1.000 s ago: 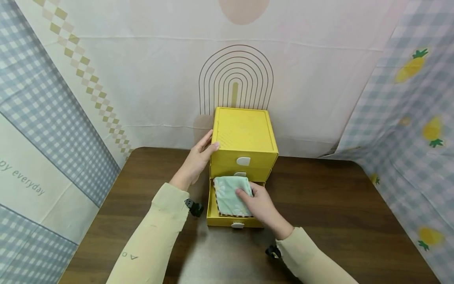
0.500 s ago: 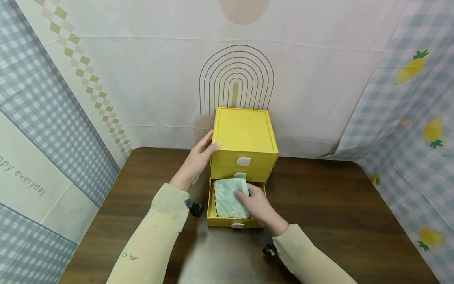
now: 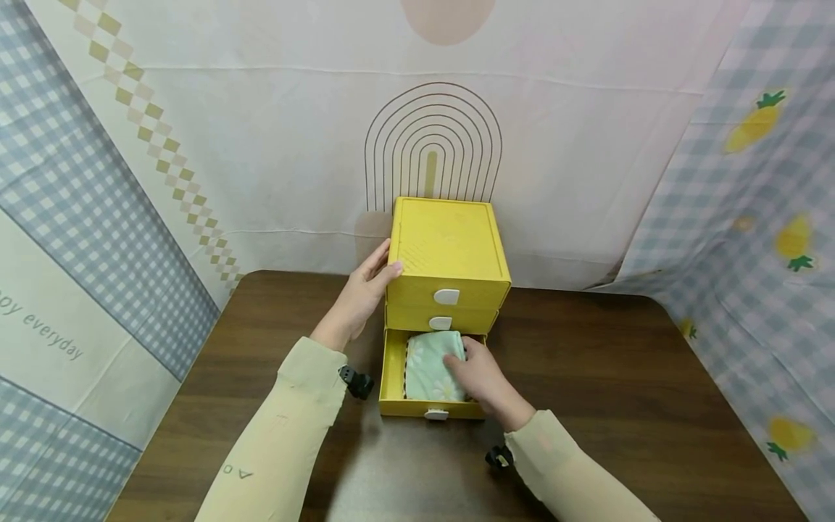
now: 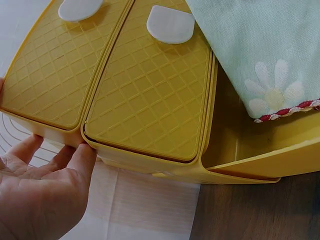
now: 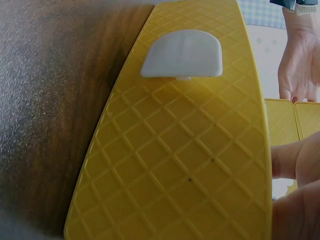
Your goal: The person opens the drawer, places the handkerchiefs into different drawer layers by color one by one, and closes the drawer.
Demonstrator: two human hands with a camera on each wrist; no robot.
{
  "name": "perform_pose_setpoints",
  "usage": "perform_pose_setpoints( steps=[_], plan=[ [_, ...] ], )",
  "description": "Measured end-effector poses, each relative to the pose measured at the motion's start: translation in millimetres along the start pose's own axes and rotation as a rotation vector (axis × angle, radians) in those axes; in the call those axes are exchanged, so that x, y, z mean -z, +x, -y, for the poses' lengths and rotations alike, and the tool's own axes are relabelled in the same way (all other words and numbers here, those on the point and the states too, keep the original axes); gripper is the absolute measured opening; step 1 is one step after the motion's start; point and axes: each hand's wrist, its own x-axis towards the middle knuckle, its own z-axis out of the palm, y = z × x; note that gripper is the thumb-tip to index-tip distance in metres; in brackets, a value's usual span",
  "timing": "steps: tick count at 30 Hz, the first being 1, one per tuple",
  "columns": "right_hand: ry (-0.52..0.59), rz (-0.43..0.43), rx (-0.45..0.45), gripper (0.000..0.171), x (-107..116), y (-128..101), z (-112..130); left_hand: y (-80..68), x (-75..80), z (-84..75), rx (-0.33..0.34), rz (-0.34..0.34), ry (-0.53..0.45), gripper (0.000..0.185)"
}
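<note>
A yellow drawer unit has its bottom drawer pulled out. My left hand touches the unit's left side, thumb at the top front edge; in the left wrist view its fingertips press the side wall. In the drawer lies a folded mint-green towel with white daisies and a dark-and-white edging. My right hand pinches the towel's right edge, thumb on top, other fingers partly hidden. The right wrist view shows the front of the drawer, which hides most of the towel.
White tab handles mark the two closed upper drawers. Everything stands on a dark wooden table. A printed white cloth hangs behind, with blue checked cloth at the right side.
My right hand has lowered the towel further into the drawer, and then shifted it slightly right. My left hand and the drawer unit have stayed in place.
</note>
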Motion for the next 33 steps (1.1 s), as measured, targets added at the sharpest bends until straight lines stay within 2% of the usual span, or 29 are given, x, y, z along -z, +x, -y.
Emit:
perform_pose_setpoints(
  steps=[4,10,18,24,28,33],
  plan=[
    [0.023,0.019,-0.009,0.027,-0.3,1.1,-2.2,10.0,3.6,15.8,-0.005,-0.007,-0.015,0.068],
    [0.060,-0.011,-0.009,0.034,4.1,-0.2,0.3,10.0,2.3,19.2,-0.026,-0.013,-0.014,0.068],
    [-0.072,-0.094,0.128,0.032,19.7,-6.0,5.4,9.4,1.6,19.7,-0.039,-0.022,-0.010,0.073],
    [-0.114,-0.125,0.133,0.044,25.6,-14.5,7.6,8.8,1.8,19.4,-0.027,-0.014,-0.009,0.073],
    [-0.071,-0.116,0.118,0.057,24.0,-19.4,8.4,8.7,2.8,17.9,-0.014,-0.012,-0.016,0.068],
    [0.002,-0.075,0.110,0.055,18.6,-28.1,9.5,8.8,3.4,16.3,-0.006,-0.002,-0.024,0.066]
  ],
)
